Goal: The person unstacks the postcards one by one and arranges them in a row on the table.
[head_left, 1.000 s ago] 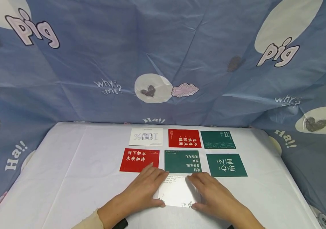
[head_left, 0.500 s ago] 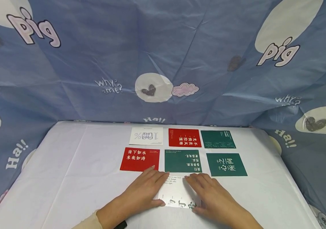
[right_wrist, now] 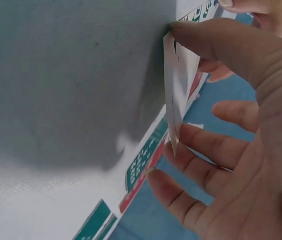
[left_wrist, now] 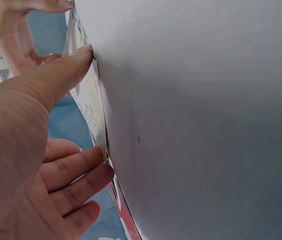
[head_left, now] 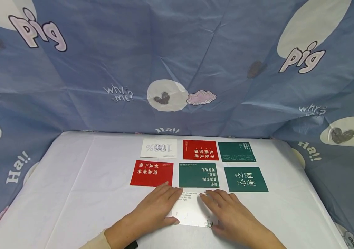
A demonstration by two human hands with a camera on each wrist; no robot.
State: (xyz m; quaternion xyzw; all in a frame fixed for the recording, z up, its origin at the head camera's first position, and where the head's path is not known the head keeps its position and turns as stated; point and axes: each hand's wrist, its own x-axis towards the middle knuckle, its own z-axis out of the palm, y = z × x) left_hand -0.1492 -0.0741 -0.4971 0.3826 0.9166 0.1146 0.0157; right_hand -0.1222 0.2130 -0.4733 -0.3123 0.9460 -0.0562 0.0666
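Observation:
A white printed card (head_left: 191, 210) lies between both hands at the near side of the table, with lines of small text and bright glare on its face. My left hand (head_left: 155, 207) holds its left end, thumb at the near corner and fingers at the far corner. At the right end, my right hand (head_left: 234, 216) spans the card's edge between thumb and fingers. The right wrist view shows that end of the card (right_wrist: 173, 92) raised and slightly bowed. In the left wrist view, the left thumb (left_wrist: 76, 62) touches the card's edge.
Beyond the hands, a red card (head_left: 152, 173) and two green cards (head_left: 198, 174) form a row. Behind them lie a white "Good Luck" card (head_left: 158, 148), a red card (head_left: 200, 149) and a green card (head_left: 237, 151). A blue patterned cloth (head_left: 177, 69) hangs behind the white tabletop (head_left: 71, 193).
The right fingers and thumb have shifted slightly along the card's right end. Large green characters along its near edge showed clearly half a second ago; now glare mostly hides them. The left hand stays put.

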